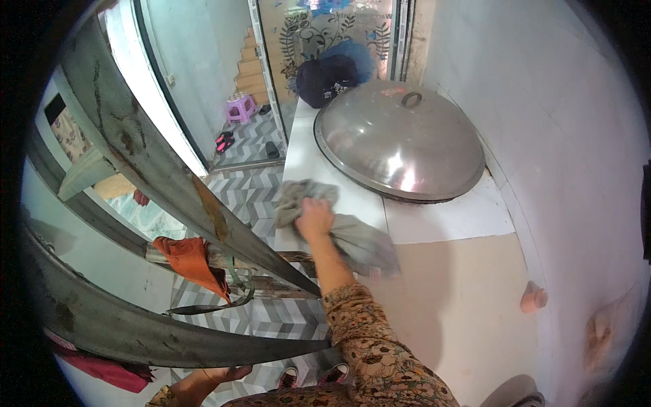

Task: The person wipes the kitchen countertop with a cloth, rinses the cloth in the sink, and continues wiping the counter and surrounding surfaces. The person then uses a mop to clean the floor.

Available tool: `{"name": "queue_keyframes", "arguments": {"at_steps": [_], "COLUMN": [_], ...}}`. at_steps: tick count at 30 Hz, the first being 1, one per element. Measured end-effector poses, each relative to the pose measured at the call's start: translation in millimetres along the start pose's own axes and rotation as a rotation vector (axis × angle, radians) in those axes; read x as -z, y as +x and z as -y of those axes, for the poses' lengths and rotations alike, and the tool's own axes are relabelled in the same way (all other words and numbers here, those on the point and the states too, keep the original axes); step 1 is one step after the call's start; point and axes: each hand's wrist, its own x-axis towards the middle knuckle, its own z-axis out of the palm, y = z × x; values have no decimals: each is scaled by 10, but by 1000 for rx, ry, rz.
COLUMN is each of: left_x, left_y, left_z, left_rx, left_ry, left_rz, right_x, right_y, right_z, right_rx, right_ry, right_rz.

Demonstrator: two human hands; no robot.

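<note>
My right hand (315, 219) is closed on a bunched grey cloth (363, 244), whose loose end trails to the right, blurred. The cloth lies over the left edge of the white tiled counter (346, 203), in front of a large domed metal lid (402, 142) with a loop handle. Low in the picture, my left hand (231, 374) shows partly below a curved grey beam; its fingers point right, and whether it touches the beam or holds anything is unclear.
Long grey beams (193, 183) of a frame cross the left side. An orange cloth (188, 259) hangs on a crossbar beside a strap. A dark blue bundle (325, 79) lies behind the lid. A small pinkish object (533, 297) is near the right wall. A purple stool (240, 108) stands beyond the doorway.
</note>
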Motion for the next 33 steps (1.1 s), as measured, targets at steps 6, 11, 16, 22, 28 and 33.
{"name": "queue_keyframes", "arguments": {"at_steps": [6,11,16,22,28,33], "left_x": [208,360,238,275,285,382], "left_y": [264,287,250,289,319,339], "left_z": [-105,-62,-82,-113,-148,-138], "left_rx": [180,136,152,76,70,37], "left_ry": [-205,-170,-297,-54,-176,-152], "left_rz": [-200,-210,-165,-313,-412,-232], "right_x": [-180,491,1473,900,1426,2307], "right_y": [-86,-40,91,-606,-933,-1004], "right_z": [556,668,159,-815,-1670,-2742], "right_rx": [-445,-400,69,182,-166,-714], "right_ry": [1347,1558,709,-177,-334,-704], "right_rz": [366,252,-76,-105,-274,-388]}}
